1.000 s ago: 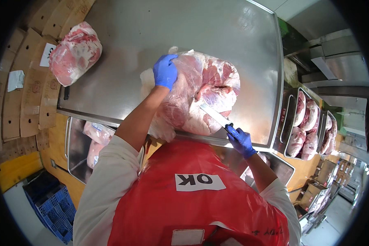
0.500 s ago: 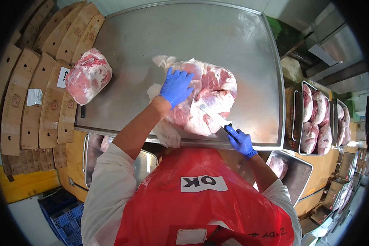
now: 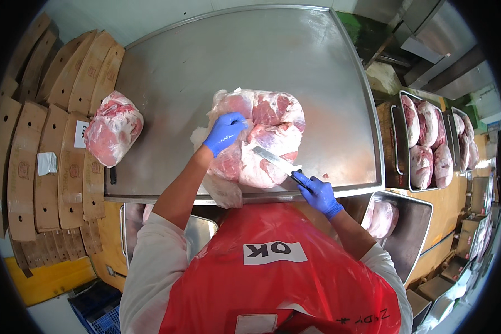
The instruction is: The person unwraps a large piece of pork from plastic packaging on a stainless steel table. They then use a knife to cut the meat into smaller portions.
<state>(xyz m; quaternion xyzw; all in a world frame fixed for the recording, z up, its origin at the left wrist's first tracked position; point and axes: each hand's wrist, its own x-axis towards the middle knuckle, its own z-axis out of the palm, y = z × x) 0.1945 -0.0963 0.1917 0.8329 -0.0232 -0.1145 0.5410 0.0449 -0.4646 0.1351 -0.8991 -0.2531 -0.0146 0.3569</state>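
Observation:
My left hand [image 3: 224, 132], in a blue glove, has its fingers curled onto the clear plastic wrap [image 3: 221, 195] on the left part of a large piece of raw meat [image 3: 273, 111]. The meat lies on the steel tabletop [image 3: 234, 55], with loose wrap spilling toward the front edge. My right hand [image 3: 316, 192], also gloved, grips a knife by its black handle. The long pale blade [image 3: 270, 158] reaches over the meat's lower middle, toward the left.
Another meat piece [image 3: 112, 128] lies at the table's left, beside stacked flattened cardboard boxes [image 3: 47, 161]. Steel trays [image 3: 395, 139] of meat stand at the right; more trays [image 3: 406, 256] sit below the near edge. Blue plastic pallets [image 3: 100, 314] are at the lower left.
My left hand's spread fingers have curled closed on the wrap. My right hand with the knife has shifted slightly. The camera view has moved.

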